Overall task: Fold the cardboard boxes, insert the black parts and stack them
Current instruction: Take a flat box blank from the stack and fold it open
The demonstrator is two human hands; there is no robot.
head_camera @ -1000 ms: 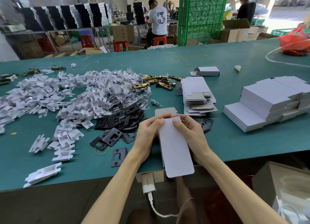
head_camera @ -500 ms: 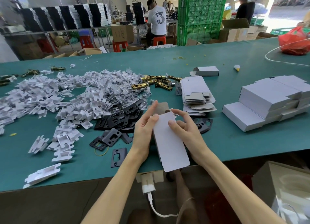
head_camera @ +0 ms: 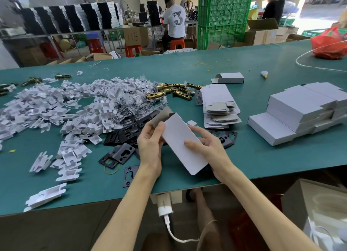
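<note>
Both hands hold a white cardboard box (head_camera: 183, 141) above the green table (head_camera: 262, 156), tilted with its open brown flap pointing up and left. My left hand (head_camera: 151, 147) grips the box's left edge near the flap. My right hand (head_camera: 208, 147) grips the right side, thumb lying on the white face. Black metal plates (head_camera: 122, 138) lie in a heap just left of and behind my hands, with one more black plate (head_camera: 130, 175) near the table edge. A pile of flat unfolded boxes (head_camera: 218, 104) sits behind my right hand. Folded white boxes (head_camera: 300, 111) are stacked at the right.
A wide heap of white plastic inserts (head_camera: 56, 109) and small clear bags covers the left of the table. Brass latch parts (head_camera: 174, 93) lie behind the centre. One folded box (head_camera: 230, 78) sits further back. A red bag (head_camera: 328, 44) is far right. A charger (head_camera: 165, 205) hangs under the table edge.
The box has been lifted and turned so its top tilts left, with the brown flap now showing. My left hand moved from the top end to the left edge; the right slid down the side.
</note>
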